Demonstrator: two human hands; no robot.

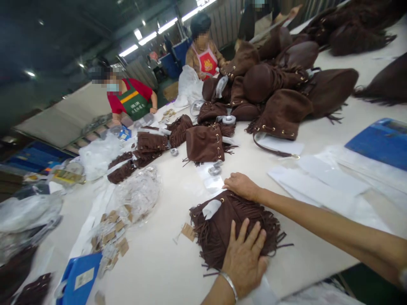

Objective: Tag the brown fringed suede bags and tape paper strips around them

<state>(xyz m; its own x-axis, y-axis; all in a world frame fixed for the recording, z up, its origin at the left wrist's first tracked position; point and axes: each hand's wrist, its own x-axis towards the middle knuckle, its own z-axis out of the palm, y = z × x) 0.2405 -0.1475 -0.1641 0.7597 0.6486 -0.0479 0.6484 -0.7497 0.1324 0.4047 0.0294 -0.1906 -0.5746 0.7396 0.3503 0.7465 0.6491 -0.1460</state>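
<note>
A dark brown fringed drawstring bag (219, 228) lies flat on the white table in front of me, its strands spread out around it. My left hand (244, 258), a bracelet at its wrist, rests palm down on the lower part of the bag with fingers spread. At the bag's top edge, my right hand (241, 186) is closed with its fingers curled over the rim. A white wrapped piece (211, 209) shows beside a gold eyelet. Left of the bag lies a brown card tag (188, 232) on a clear string.
Brown bags are heaped at the back (263, 84), with one bag (205, 144) closer. Loose tags (114, 233), clear plastic (138, 195) and a blue bin (81, 277) are on the left. White sheets (318, 178) and a blue box (380, 142) lie right. Several co-workers stand across the table.
</note>
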